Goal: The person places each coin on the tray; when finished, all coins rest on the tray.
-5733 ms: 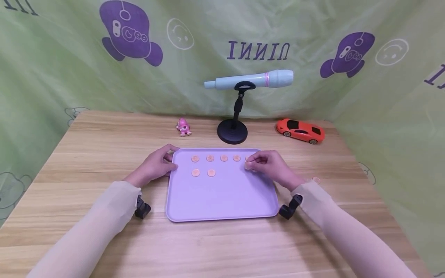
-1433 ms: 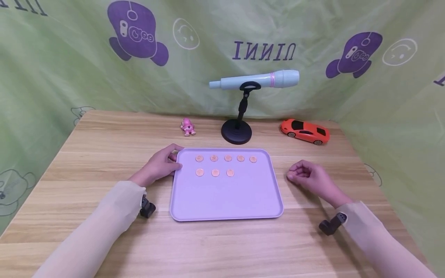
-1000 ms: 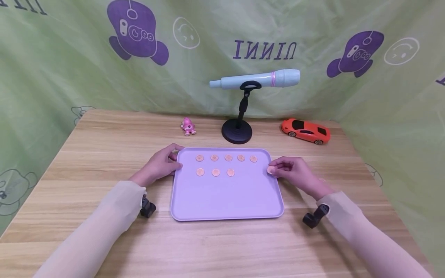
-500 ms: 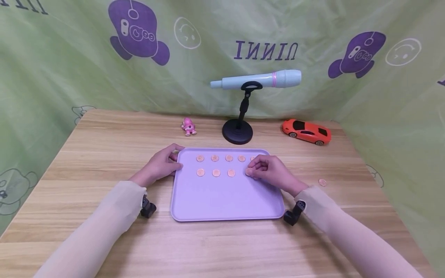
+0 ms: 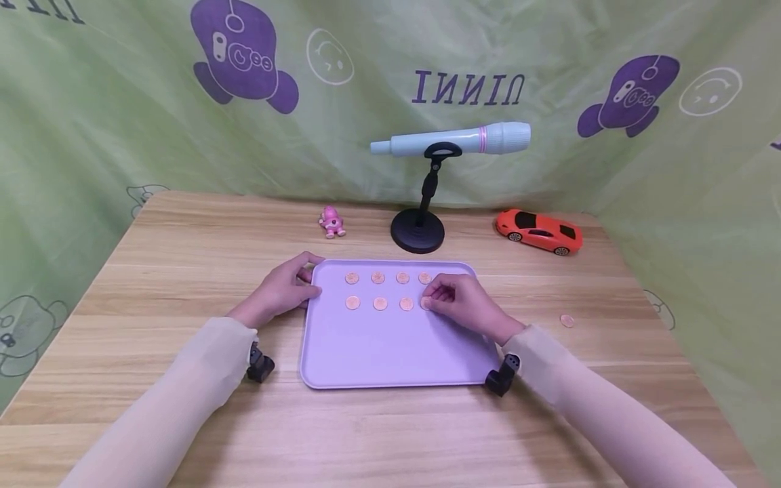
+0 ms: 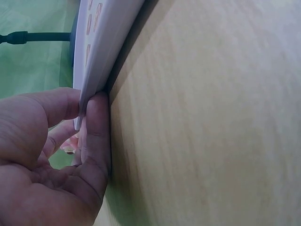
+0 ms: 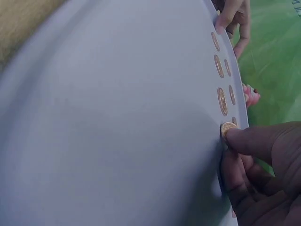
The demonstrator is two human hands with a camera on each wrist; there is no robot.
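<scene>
My left hand grips the left rim of a light purple tray; in the left wrist view its thumb lies over the rim and its fingers are underneath. My right hand pinches a copper-coloured coin between thumb and fingers, low over the tray at the right end of the second row. Several like coins lie flat in two rows, among them a back-row coin and a second-row coin. The right hand hides the right end of the back row in the head view.
One loose coin lies on the wooden table right of the tray. Behind the tray stand a small pink figurine, a light blue microphone on a black stand, and an orange toy car. A green printed cloth hangs behind.
My right hand has taken a coin from the table at right and carried it left over the tray to the second row's end. My left hand keeps its grip on the rim.
</scene>
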